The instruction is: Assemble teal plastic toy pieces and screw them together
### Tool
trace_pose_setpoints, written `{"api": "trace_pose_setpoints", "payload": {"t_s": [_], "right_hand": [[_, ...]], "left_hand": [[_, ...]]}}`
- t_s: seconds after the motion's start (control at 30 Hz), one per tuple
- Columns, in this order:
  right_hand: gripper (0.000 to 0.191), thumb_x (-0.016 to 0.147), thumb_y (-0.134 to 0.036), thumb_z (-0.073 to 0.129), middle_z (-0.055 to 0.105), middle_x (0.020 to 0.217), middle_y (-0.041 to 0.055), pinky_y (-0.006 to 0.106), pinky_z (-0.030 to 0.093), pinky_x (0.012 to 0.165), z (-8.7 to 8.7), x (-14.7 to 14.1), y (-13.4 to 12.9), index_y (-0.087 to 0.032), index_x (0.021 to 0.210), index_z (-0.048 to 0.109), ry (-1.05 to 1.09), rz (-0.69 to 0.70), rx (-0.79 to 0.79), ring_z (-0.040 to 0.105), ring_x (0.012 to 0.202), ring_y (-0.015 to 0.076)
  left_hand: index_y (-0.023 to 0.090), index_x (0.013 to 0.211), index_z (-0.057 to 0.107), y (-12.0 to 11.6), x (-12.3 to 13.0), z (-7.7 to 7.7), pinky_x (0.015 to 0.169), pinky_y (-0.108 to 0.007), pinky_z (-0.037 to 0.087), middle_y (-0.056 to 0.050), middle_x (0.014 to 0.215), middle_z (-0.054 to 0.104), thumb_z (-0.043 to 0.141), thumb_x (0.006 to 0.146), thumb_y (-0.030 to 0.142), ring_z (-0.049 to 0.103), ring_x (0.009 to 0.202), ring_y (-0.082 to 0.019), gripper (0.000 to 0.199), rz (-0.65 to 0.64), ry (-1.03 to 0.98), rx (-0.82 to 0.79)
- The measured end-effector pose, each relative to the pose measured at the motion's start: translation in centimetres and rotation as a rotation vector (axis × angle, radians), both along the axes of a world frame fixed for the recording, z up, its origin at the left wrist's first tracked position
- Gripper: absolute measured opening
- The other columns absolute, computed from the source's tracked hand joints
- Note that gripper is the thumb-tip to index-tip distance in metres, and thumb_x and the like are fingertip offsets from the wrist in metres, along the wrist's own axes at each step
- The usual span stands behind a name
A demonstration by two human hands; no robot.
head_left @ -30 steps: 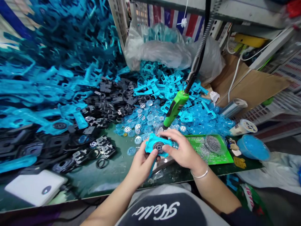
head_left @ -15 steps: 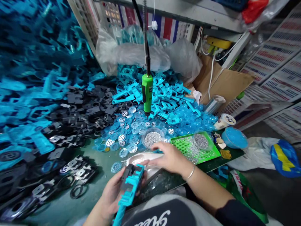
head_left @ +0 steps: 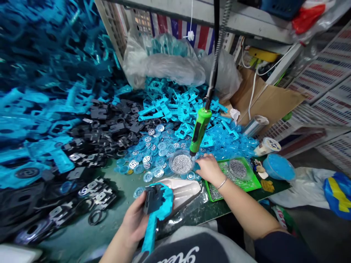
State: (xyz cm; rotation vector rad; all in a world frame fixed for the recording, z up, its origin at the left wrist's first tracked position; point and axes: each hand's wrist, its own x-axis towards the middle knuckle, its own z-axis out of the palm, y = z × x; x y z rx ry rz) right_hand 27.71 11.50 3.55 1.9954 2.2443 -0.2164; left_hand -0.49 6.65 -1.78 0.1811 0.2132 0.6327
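My left hand (head_left: 137, 219) grips a light-blue plastic toy-gun-shaped part (head_left: 161, 204) with a black block (head_left: 153, 198) at its upper end. My right hand (head_left: 210, 168) is stretched forward between the bowl of small metal screws (head_left: 182, 163) and the green tray (head_left: 251, 185). Its thumb and index finger are apart, over the edge of the clear blue discs (head_left: 157, 171); the other fingers are partly curled. A green electric screwdriver (head_left: 200, 129) hangs tilted just above this hand, its tip near the bowl. Below lies a white hollow cradle (head_left: 189, 190).
Black parts (head_left: 109, 124) and light-blue parts (head_left: 183, 104) are heaped at the back and left. A second bowl of screws (head_left: 237, 169) sits in the tray. A blue-filled tub (head_left: 279, 167) and a paper cup (head_left: 267, 146) stand to the right.
My right hand has moved from the white cradle forward and right toward the discs. The screwdriver has swung right and tilted. My left hand has turned the blue part, and the view has shifted slightly.
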Motion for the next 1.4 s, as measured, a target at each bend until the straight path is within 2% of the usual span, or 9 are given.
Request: {"api": "trace_pose_setpoints", "payload": {"t_s": [0.17,0.37,0.57,0.7,0.83,1.03,1.13,1.27,1.4], "right_hand": [[0.024,0.087,-0.009,0.054,0.076,0.106,0.0177,0.040,0.038,0.092,-0.6,-0.4,-0.4,-0.014,0.096,0.076,0.043,-0.023,0.031,0.062,0.108,0.0309],[0.016,0.084,-0.017,0.062,0.077,0.096,0.0133,0.037,0.040,0.091,-0.6,-0.3,0.0,-0.016,0.090,0.076,0.129,-0.083,0.063,0.065,0.103,0.0289],[0.030,0.098,-0.020,0.050,0.078,0.111,0.0113,0.029,0.046,0.086,2.2,5.7,0.2,-0.018,0.110,0.076,0.185,-0.354,0.175,0.070,0.101,0.0214],[0.024,0.100,-0.027,0.056,0.076,0.098,0.0109,0.033,0.051,0.085,3.0,9.8,1.9,-0.013,0.097,0.075,0.179,-0.495,0.123,0.071,0.095,0.0206],[0.025,0.095,-0.038,0.069,0.074,0.092,0.0048,0.037,0.057,0.085,2.0,9.9,4.5,-0.014,0.090,0.071,0.207,-0.510,0.019,0.071,0.088,0.0176],[0.010,0.075,-0.016,0.072,0.077,0.086,0.0175,0.033,0.051,0.080,1.8,9.5,6.4,-0.014,0.065,0.073,0.279,-0.614,0.047,0.073,0.092,0.0291],[0.011,0.076,-0.017,0.068,0.077,0.084,0.0192,0.034,0.051,0.079,3.2,10.7,4.8,-0.013,0.068,0.073,0.378,-0.690,0.147,0.072,0.090,0.0301],[0.023,0.087,-0.030,0.060,0.078,0.082,0.0128,0.032,0.055,0.073,4.6,10.8,-0.1,-0.013,0.083,0.074,0.630,-0.661,0.242,0.073,0.079,0.0237],[0.031,0.079,-0.047,0.074,0.075,0.069,0.0047,0.031,0.057,0.064,4.5,8.0,-4.8,-0.017,0.074,0.070,1.216,-0.477,0.163,0.069,0.060,0.0170]], "left_hand": [[0.017,0.115,0.079,1.1,1.7,0.5,0.110,-0.048,0.051,-0.012,0.113,0.080,0.067,0.093,0.032,0.075,0.110,-0.032,0.029,0.011,0.196,-0.049],[0.017,0.107,0.078,1.6,3.0,1.5,0.092,-0.048,0.062,-0.011,0.094,0.083,0.071,0.089,0.027,0.080,0.091,-0.031,0.022,0.049,0.351,-0.114],[0.013,0.102,0.081,0.9,3.3,1.9,0.095,-0.047,0.061,-0.015,0.110,0.081,0.075,0.085,0.029,0.077,0.102,-0.033,0.023,0.039,0.340,-0.095],[0.012,0.107,0.081,0.4,3.5,2.3,0.102,-0.042,0.058,-0.016,0.117,0.079,0.077,0.083,0.034,0.074,0.111,-0.033,0.033,0.017,0.296,-0.002],[0.015,0.100,0.083,0.2,4.0,2.5,0.109,-0.045,0.053,-0.013,0.107,0.081,0.081,0.079,0.037,0.075,0.109,-0.033,0.030,0.016,0.314,0.030],[0.013,0.096,0.083,0.4,4.8,3.3,0.098,-0.041,0.060,-0.012,0.097,0.083,0.087,0.072,0.037,0.078,0.096,-0.031,0.034,0.037,0.377,0.013],[0.013,0.099,0.082,0.6,4.8,3.5,0.092,-0.040,0.061,-0.014,0.100,0.082,0.085,0.075,0.036,0.078,0.093,-0.030,0.033,0.044,0.404,0.046],[0.014,0.108,0.082,0.9,5.4,4.1,0.095,-0.045,0.059,-0.016,0.109,0.080,0.087,0.071,0.046,0.076,0.100,-0.035,0.049,0.042,0.428,0.189],[0.019,0.124,0.076,1.4,7.6,6.0,0.104,-0.051,0.051,-0.018,0.134,0.070,0.088,0.066,0.054,0.062,0.127,-0.045,0.069,0.035,0.447,0.559]]}}
